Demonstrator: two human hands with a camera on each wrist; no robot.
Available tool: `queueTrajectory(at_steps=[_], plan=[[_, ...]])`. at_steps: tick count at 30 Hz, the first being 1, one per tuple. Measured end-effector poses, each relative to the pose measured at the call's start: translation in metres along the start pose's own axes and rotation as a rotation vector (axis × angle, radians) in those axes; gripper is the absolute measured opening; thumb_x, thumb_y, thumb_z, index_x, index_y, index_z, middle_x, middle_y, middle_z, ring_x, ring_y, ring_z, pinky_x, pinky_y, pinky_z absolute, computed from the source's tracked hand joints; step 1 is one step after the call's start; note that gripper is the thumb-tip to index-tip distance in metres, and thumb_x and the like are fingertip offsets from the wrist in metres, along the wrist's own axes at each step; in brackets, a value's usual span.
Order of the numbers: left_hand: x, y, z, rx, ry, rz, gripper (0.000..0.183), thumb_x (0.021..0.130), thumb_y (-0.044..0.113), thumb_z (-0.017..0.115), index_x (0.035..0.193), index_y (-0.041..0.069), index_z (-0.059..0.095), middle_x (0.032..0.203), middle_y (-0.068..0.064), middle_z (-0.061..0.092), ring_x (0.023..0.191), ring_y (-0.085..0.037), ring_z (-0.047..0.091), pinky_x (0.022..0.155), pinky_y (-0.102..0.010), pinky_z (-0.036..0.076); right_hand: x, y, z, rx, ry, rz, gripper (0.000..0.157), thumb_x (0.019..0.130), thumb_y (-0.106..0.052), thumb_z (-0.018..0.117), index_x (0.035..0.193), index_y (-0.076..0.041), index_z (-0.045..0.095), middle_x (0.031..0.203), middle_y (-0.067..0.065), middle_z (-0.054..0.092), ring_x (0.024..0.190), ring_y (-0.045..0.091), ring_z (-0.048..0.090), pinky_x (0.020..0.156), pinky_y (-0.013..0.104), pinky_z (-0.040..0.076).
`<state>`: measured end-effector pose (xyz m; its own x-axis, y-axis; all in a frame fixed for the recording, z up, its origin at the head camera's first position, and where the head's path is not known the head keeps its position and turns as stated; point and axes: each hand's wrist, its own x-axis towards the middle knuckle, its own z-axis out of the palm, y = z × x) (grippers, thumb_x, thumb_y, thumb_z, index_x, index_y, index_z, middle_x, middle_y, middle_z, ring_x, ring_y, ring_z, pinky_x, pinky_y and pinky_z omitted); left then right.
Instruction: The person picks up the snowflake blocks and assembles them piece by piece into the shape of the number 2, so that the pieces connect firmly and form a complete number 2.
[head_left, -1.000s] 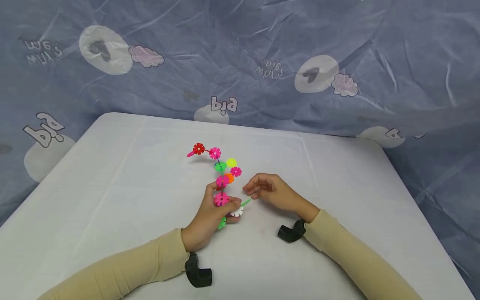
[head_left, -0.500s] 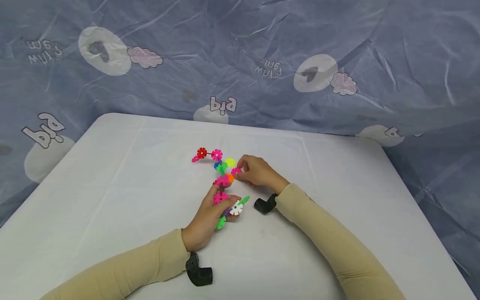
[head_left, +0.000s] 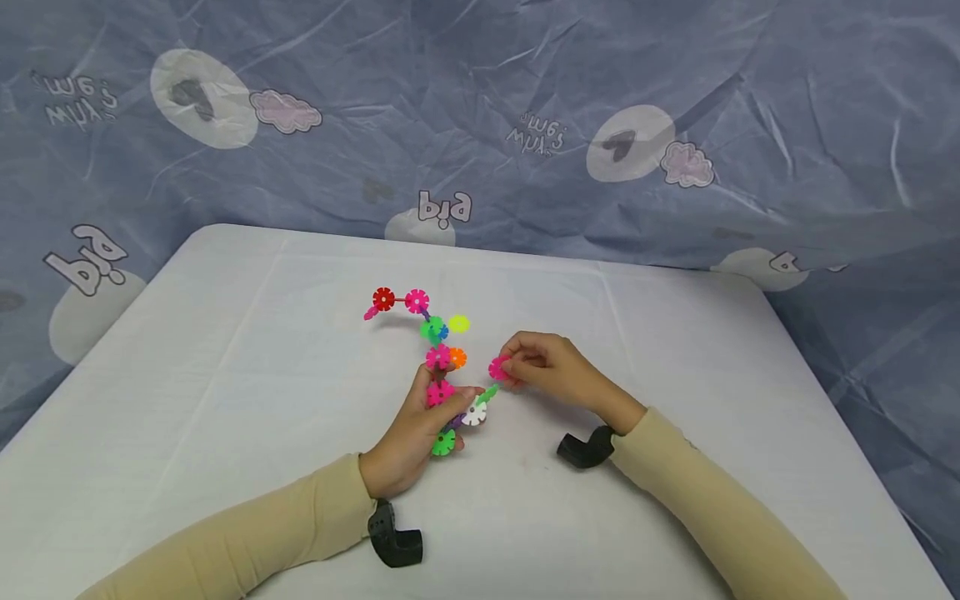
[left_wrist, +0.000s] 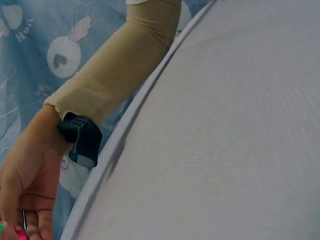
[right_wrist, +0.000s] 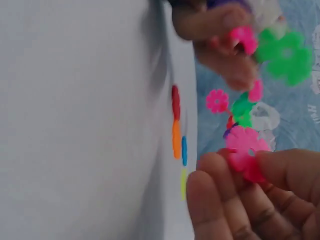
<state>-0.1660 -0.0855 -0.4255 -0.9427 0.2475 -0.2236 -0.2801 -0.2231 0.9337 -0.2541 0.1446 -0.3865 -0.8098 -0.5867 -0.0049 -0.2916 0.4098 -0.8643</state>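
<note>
Your left hand (head_left: 408, 437) grips chain of toothed discs (head_left: 440, 393), thumb across near part; chain's far end runs out beyond left fingertips. Your right hand (head_left: 555, 371) pinches pink disc (head_left: 497, 367) between thumb and fingers, just beside green disc (head_left: 487, 395) right of your left thumb. Yellow disc (head_left: 459, 323) lies on table (head_left: 262, 400) beyond both hands. Right wrist view alone shows discs edge-on there; left wrist view catches only green and pink slivers.

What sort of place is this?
Probably an indoor recording setup, though no wider room shows: a white, round-cornered table, a crinkled blue-grey printed sheet rising behind it, and a black curved camera on each wrist.
</note>
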Motion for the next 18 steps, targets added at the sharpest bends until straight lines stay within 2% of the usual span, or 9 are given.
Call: queueTrajectory(at_steps=[3,6,10,18], plan=[[0.0,0.0,0.0,-0.003,-0.004,-0.01,0.058,0.107,0.022,0.068,0.152,0.014,0.031,0.14,-0.009,0.067,0.11,-0.015,0.065,0.069,-0.025,0.053,-0.016,-0.002,0.0,0.105,0.032,0.001,0.012,0.104,0.001,0.066,0.112,0.009,0.068,0.092,0.01,0.075,0.081,0.027,0.076,0.079,0.033,0.065],[0.0,0.001,0.0,-0.015,-0.005,-0.021,0.059,0.106,0.019,0.069,0.151,0.014,0.032,0.14,-0.01,0.071,0.107,-0.012,0.069,0.067,-0.024,0.052,-0.027,-0.001,0.003,0.184,0.068,-0.004,0.014,0.103,0.005,0.064,0.113,0.014,0.065,0.089,0.01,0.073,0.077,0.022,0.075,0.077,0.032,0.065],[0.002,0.001,-0.001,-0.017,-0.003,-0.037,0.064,0.103,0.018,0.071,0.154,0.013,0.033,0.132,-0.01,0.074,0.098,-0.012,0.071,0.064,-0.021,0.05,-0.034,0.0,0.01,0.239,0.081,-0.01,0.014,0.102,0.007,0.062,0.111,0.018,0.062,0.083,0.009,0.071,0.071,0.014,0.071,0.072,0.029,0.065],[0.002,0.0,-0.001,0.033,-0.031,-0.018,0.068,0.098,0.017,0.075,0.152,0.011,0.034,0.125,-0.011,0.077,0.088,-0.013,0.069,0.061,-0.021,0.047,-0.041,0.001,0.019,0.298,0.056,0.026,0.017,0.101,0.006,0.06,0.11,0.021,0.062,0.079,0.01,0.071,0.066,0.012,0.068,0.069,0.027,0.063]])
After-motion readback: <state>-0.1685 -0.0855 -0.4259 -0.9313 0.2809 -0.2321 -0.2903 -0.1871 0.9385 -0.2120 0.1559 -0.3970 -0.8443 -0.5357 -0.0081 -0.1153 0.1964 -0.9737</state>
